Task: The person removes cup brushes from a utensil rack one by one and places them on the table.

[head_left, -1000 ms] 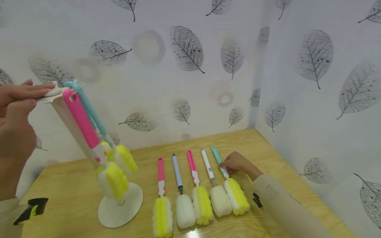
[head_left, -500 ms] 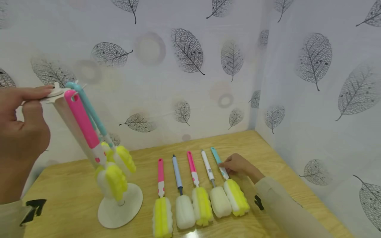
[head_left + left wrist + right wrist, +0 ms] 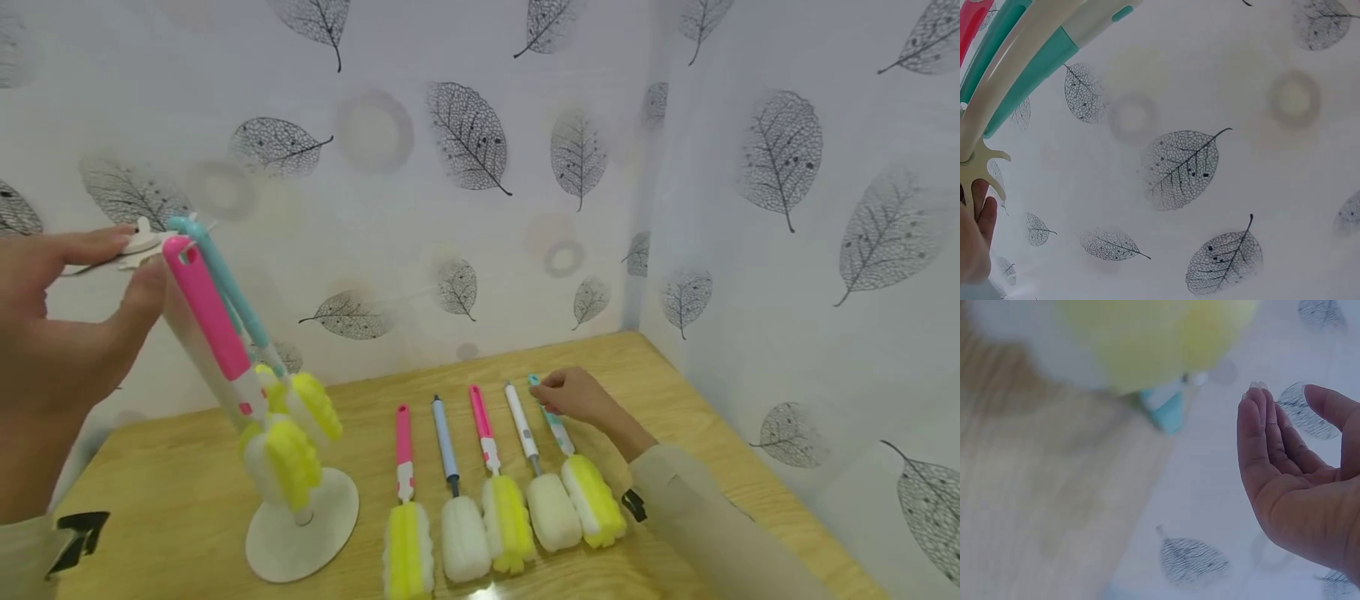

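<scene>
My left hand [image 3: 71, 333] holds the top of a white brush stand [image 3: 262, 550], index finger on its top knob and thumb beside the post. Pink-handled [image 3: 213, 317] and teal-handled sponge brushes hang from the hooks, yellow-and-white heads down; in the left wrist view the teal handles [image 3: 1032, 78] run beside the post. My right hand [image 3: 581, 396] is above the handle of the teal sponge brush [image 3: 592, 500] at the right end of a row on the table. In the right wrist view my right hand [image 3: 1297, 481] has its thumb apart from the fingers, nothing between them.
Left of the teal brush lie a white-handled brush [image 3: 555, 512], a pink-handled one [image 3: 508, 521], a blue-handled one [image 3: 465, 537] and another pink-handled one [image 3: 408, 550]. The wooden table [image 3: 630, 358] meets leaf-patterned cloth [image 3: 510, 250] behind and on the right.
My right hand has slid up from the teal brush's lower handle towards the handle's top end. My left thumb has moved right, alongside the stand's post. The brushes stay in place.
</scene>
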Demonstrator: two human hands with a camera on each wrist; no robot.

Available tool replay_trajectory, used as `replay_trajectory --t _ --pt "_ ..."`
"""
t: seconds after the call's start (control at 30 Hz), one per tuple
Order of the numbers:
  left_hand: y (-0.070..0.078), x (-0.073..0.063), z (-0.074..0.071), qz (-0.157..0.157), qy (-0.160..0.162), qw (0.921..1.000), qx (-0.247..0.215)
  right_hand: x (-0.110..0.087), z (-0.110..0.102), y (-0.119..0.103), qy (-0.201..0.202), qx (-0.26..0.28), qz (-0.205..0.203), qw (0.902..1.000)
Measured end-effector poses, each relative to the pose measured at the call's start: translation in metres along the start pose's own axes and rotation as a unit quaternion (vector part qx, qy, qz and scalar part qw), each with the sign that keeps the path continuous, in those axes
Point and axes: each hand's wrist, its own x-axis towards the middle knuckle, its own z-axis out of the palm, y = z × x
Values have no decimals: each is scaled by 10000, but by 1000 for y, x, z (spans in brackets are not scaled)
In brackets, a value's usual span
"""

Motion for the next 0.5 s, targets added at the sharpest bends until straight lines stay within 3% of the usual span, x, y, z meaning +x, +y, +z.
replay_trajectory --t 0.23,0.5 --pt "1 -1 -5 -45 -546 9963 656 -3 21 -56 -130 295 -731 9968" --pt "13 1 -4 51 -580 9947 843 -9 46 -123 -664 629 -1859 9783"
